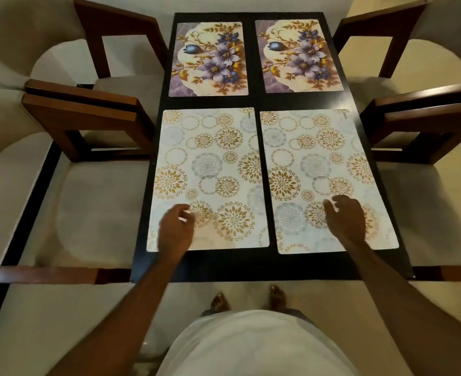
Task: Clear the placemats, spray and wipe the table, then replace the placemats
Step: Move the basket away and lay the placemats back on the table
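Several placemats lie flat on a dark table [256,101]. At the near left is a white placemat with gold circles [210,164], and a matching placemat [324,169] lies at the near right. Two purple floral placemats [210,59] [301,57] lie at the far end. My left hand [175,229] hovers over the near-left mat's lower left part, fingers loosely curled, holding nothing. My right hand [346,219] is over the near-right mat's lower part, fingers relaxed, also holding nothing. Whether either hand touches its mat is unclear.
Cream-cushioned chairs with brown wooden arms flank the table: two on the left [88,123] and two on the right [419,118]. My bare feet [248,297] stand on the pale floor just before the table's near edge.
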